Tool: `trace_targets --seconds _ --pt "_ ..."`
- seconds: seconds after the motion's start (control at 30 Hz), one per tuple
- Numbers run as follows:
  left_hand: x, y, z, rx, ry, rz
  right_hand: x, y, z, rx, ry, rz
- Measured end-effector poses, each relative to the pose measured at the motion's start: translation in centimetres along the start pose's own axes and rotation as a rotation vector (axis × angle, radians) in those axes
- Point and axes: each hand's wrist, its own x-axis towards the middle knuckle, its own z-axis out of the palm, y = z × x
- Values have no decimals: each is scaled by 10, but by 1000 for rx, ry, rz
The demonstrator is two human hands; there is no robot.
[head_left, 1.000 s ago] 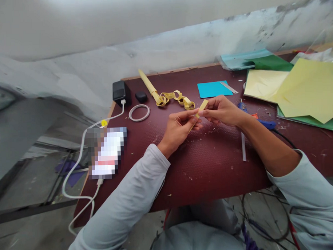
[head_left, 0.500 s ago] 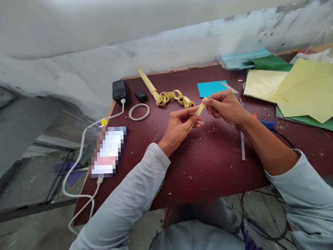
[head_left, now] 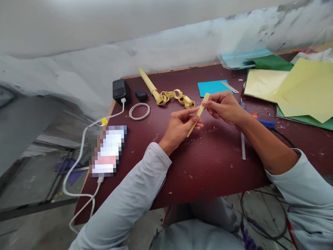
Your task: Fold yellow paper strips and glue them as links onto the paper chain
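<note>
Between both hands, above the dark red table (head_left: 206, 174), a yellow paper strip (head_left: 200, 111) slants up to the right. My left hand (head_left: 183, 124) pinches its lower part between thumb and fingers, and the strip's lower end pokes out below the thumb. Nearer the upper end, the fingertips of my right hand (head_left: 222, 106) are closed on the strip. Just beyond the hands lies a yellow paper chain (head_left: 179, 97) of linked loops. Its far end joins a rolled yellow paper tube (head_left: 147, 82).
Blue card (head_left: 210, 88) with a metal ruler (head_left: 230, 87) lies behind my right hand. Yellow sheets (head_left: 310, 90) are stacked at right, near a blue-handled tool (head_left: 266, 124) and a glue stick (head_left: 243, 148). At left are a phone (head_left: 108, 150), white cable (head_left: 81, 150) and black charger (head_left: 120, 90).
The right fingers have slid a little down from the strip's top end, so more of that end shows. More of its lower end also sticks out below the left thumb.
</note>
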Motion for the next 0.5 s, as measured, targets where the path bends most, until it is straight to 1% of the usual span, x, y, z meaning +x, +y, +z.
trace_targets --seconds 0.13,0.23,0.3,0.37,0.5 --pt "1 -2 0 4 8 16 0 0 0 1 -7 17" --pt "2 -4 1 -1 23 41 -2 0 2 -19 -117 76" --pt "2 -4 1 6 26 47 -3 0 4 -32 -167 90" --pt "2 -4 1 13 18 37 -3 -1 4 -44 -155 73" --pt "-1 -2 1 -9 -16 11 -1 -2 2 -32 -63 59"
